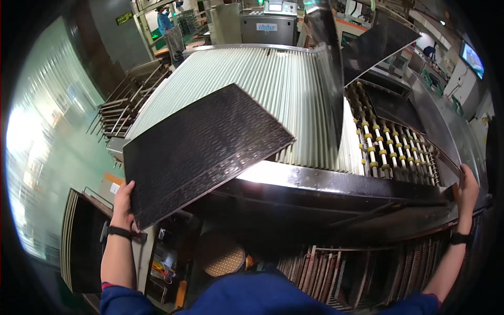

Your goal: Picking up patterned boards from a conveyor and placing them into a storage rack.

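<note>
Dark panel; left hand at edge

the near panel is black with fine rows of pale flecks — the conveyor striped whitish green, rollers white with yellow rings — sleeves blue, cuffs red.

A grey control cabinet stands at twelve o'clock, a co-worker in blue at eleven, and a lit screen at two.
</note>
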Tool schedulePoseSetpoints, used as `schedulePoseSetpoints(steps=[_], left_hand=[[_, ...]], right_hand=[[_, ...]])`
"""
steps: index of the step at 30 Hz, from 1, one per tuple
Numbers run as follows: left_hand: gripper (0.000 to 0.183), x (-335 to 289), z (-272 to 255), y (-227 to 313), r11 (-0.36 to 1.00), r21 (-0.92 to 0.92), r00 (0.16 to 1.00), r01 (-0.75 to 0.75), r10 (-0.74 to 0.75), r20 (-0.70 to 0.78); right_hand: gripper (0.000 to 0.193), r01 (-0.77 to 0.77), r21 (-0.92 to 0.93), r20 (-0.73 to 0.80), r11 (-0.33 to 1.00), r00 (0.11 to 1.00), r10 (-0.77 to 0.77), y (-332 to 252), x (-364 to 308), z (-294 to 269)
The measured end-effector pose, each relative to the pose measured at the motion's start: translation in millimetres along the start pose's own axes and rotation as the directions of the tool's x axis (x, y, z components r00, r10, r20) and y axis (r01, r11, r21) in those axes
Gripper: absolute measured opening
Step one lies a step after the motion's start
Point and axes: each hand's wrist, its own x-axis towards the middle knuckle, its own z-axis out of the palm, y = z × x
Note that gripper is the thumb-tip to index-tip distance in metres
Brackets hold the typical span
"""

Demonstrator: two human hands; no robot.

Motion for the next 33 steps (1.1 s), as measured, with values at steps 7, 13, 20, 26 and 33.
schedulePoseSetpoints(steps=[7, 13, 20, 26, 33], left_hand=[[0.038, 71.6, -16.2, -15.4, 0.998, 0.001, 0.982, -0.063, 0.062, 0.180], [0.071, 11.8, -3.8, 29.2, 0.671, 0.198, 0.696, -0.715, 0.651, 0.304], [0.078, -135.3, 30.4, 152.8, 0.096, -0.204, -0.035, -0.974, 0.830, 0.557], [0.015, -143.4, -12.2, 136.2, 0.640, -0.423, 0.412, -0.642, 0.753, 0.514], [0.037, -101.7, -77.4, 121.6, 0.637, -0.562, 0.645, -0.528, 0.731, 0.222]], right_hand=[[0.029, 0.080, 0.115, -0.048, 0.990, 0.996, -0.075, -127.1, -54.1, -178.0], [0.022, 0.172, 0.141, 0.003, 0.975, 0.985, -0.174, -247.4, -57.1, -327.7], [0.024, 0.547, -0.002, 0.177, 0.837, 0.824, -0.538, -424.1, 49.0, -445.9], [0.032, 0.854, 0.219, -0.066, 0.472, 0.495, -0.866, -518.0, 119.7, -465.2], [0.036, 0.606, 0.530, -0.543, 0.593, 0.780, -0.311, -534.2, 187.3, -394.0]])
